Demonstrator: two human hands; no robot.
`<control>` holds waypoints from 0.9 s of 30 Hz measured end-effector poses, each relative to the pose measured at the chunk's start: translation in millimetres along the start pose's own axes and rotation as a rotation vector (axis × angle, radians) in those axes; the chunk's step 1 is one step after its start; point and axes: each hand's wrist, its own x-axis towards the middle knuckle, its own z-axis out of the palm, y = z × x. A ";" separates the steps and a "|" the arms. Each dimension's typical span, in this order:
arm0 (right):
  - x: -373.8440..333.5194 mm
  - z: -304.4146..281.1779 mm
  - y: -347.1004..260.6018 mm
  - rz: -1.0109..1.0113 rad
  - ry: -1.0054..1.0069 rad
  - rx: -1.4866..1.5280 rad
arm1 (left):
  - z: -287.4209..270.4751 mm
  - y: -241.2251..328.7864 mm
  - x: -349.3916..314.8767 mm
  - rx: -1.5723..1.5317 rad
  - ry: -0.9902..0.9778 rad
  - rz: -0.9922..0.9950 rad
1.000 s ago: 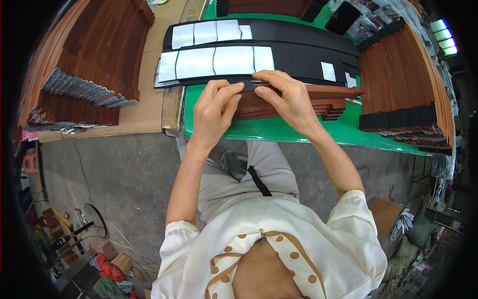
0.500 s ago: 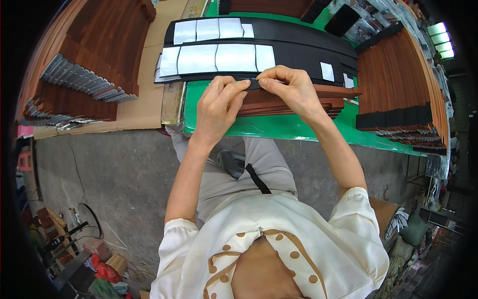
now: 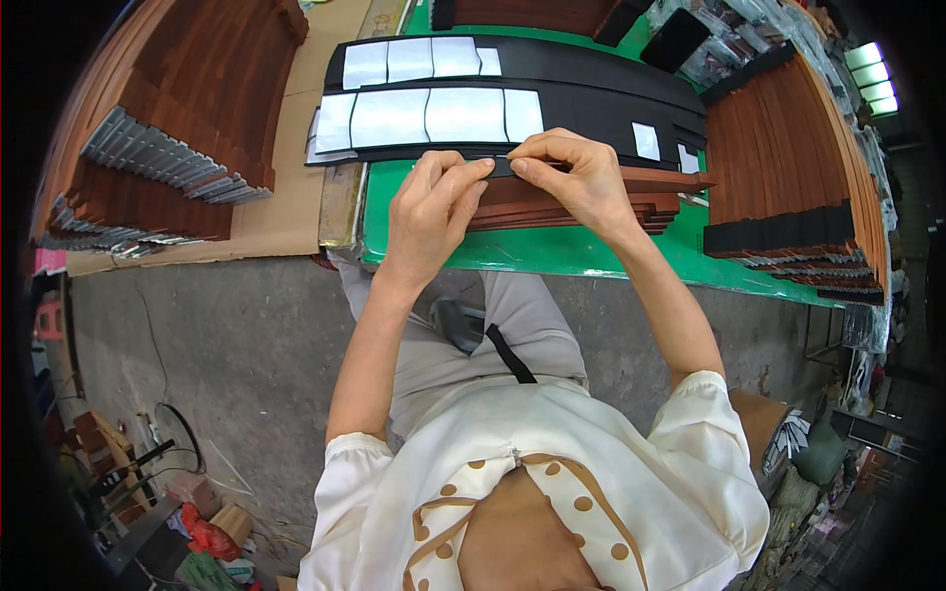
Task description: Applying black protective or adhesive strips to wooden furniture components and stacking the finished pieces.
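My left hand [image 3: 431,209] and my right hand [image 3: 579,175] meet over the near edge of the green table. Thumb and fingers of each are closed at a small dark strip [image 3: 504,167], mostly covered by my fingertips. Just beneath lies a short stack of reddish-brown wood-look slats [image 3: 552,215], partly under my right hand. Beyond my fingers are long black flat strips [image 3: 591,103], with white rectangular sheets [image 3: 463,115] laid along them. A small white piece [image 3: 645,141] rests on the black surface to the right of my right hand.
Brown slats with grey ends [image 3: 163,163] are piled on the cardboard-covered surface at left. Another pile of brown slats [image 3: 778,163], black at the ends, stands on the right of the green tabletop [image 3: 532,258]. A dark flat rectangle [image 3: 677,39] lies at the back right.
Hardly anything differs. My right hand has shifted very slightly left, and the white sheets appear nudged a little; both hands keep their closed fingers together at the dark strip.
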 end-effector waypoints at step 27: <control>-32.9 -96.5 52.0 -0.244 0.288 -0.298 | -17.9 16.0 13.1 0.080 -0.207 0.029</control>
